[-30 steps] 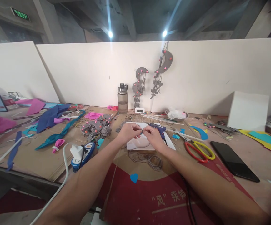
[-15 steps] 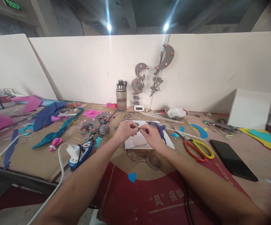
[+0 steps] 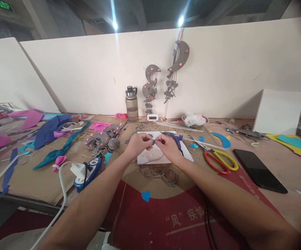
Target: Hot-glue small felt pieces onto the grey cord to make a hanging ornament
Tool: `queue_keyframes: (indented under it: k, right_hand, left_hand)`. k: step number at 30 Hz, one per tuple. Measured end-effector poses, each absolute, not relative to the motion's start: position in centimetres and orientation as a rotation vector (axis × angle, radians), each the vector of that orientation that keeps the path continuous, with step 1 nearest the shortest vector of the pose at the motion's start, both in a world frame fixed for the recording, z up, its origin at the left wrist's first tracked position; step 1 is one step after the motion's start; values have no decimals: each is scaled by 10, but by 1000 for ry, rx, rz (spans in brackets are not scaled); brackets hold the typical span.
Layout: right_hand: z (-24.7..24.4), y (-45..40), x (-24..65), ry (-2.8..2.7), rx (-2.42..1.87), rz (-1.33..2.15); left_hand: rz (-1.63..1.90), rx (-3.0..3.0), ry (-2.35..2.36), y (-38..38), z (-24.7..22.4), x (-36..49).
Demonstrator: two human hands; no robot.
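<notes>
Over a white sheet of paper (image 3: 145, 158), my left hand (image 3: 139, 144) and my right hand (image 3: 168, 147) meet with fingertips pinched together. Between them is a small blue piece (image 3: 153, 142), mostly hidden by the fingers, so its exact shape is unclear. Both hands are closed on it. A thin grey cord (image 3: 170, 177) lies in loose loops just below the paper, one strand running up onto the sheet. Behind my right hand rests a blue glue gun (image 3: 176, 138). A blue heart cutout (image 3: 146, 196) lies nearer to me on the cardboard.
Red-and-yellow scissors (image 3: 219, 161) and a black phone (image 3: 259, 170) lie to the right. On the left are a blue power strip (image 3: 89, 173) and grey yarn pieces (image 3: 102, 140). A water bottle (image 3: 132, 106) and a small clock (image 3: 152, 117) stand behind, below hanging moon ornaments (image 3: 180, 59).
The view has tilted down slightly. My fingers have shifted on the small piece, and more of its blue side shows now. Both hands stay together over the paper.
</notes>
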State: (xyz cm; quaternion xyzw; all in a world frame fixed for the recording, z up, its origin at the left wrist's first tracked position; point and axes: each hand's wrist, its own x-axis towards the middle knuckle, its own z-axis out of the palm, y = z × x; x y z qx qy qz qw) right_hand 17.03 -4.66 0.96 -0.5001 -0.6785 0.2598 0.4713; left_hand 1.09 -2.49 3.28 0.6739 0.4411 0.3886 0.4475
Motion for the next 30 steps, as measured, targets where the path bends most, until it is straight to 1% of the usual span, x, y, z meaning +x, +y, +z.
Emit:
queue_keyframes:
  k: [7, 15, 23, 30]
  right_hand:
    - [14, -48, 172, -1676, -1248, 573]
    - [15, -51, 168, -1776, -1219, 391]
    - [17, -54, 166, -1819, -1237, 494]
    - [45, -69, 164, -1840, -1180, 567]
  left_hand:
    - [849, 1457, 940, -24, 37, 9]
    - [900, 1715, 1076, -20, 27, 9]
    - [1180, 1756, 1187, -11, 22, 1]
    - [1386, 1601, 1266, -1, 22, -8]
